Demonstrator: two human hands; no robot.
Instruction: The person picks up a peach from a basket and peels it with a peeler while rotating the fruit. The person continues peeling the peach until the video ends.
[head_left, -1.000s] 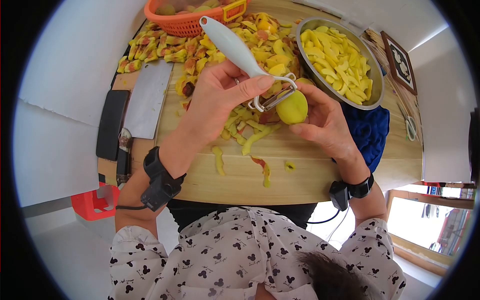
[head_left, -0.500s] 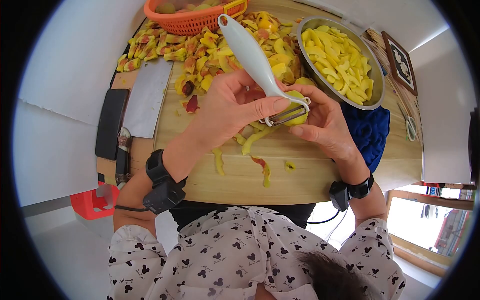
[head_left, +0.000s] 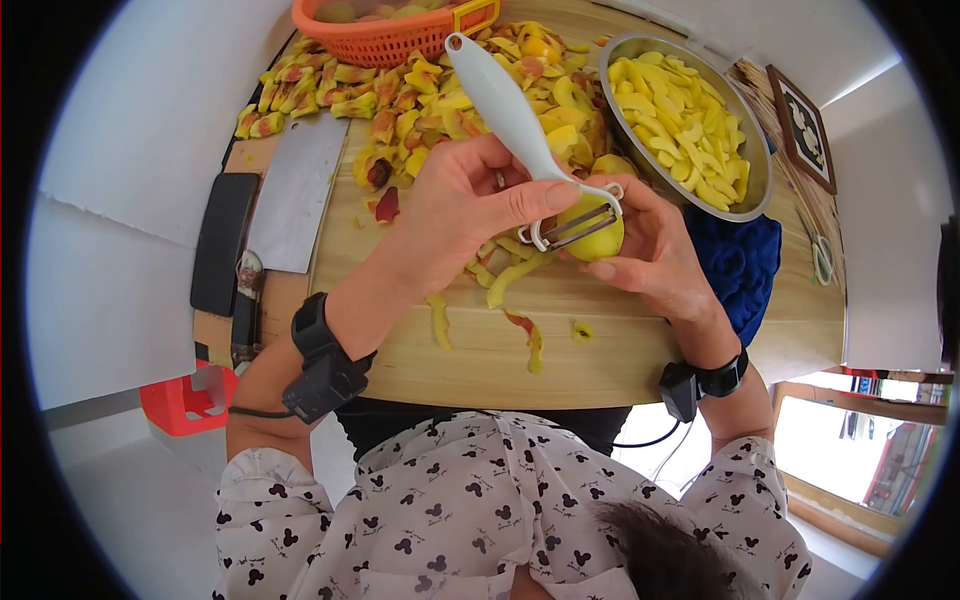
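My left hand (head_left: 475,205) grips a white-handled peeler (head_left: 510,110), its thumb pressed along the neck. The handle points up and away, and the metal blade lies over the near side of a smooth, peeled yellow fruit that looks like a peach (head_left: 597,238). My right hand (head_left: 650,235) cups that fruit from the right, thumb below and fingers behind; part of the fruit is hidden by the fingers and peeler. Under the hands lie curled strips of peel (head_left: 515,275) on the wooden table (head_left: 480,365).
Behind the hands spreads a heap of peels and cut leftovers (head_left: 440,100). An orange basket (head_left: 375,42) of fruit stands far left, a metal bowl (head_left: 765,190) of yellow slices far right. A cleaver (head_left: 295,200) and phone (head_left: 224,245) lie left; a blue cloth (head_left: 735,270) and scissors (head_left: 822,255) right.
The fruit has turned slightly in my right hand, so more of its peeled side shows below the blade. The peeler and my left hand have shifted a little to the right and down.
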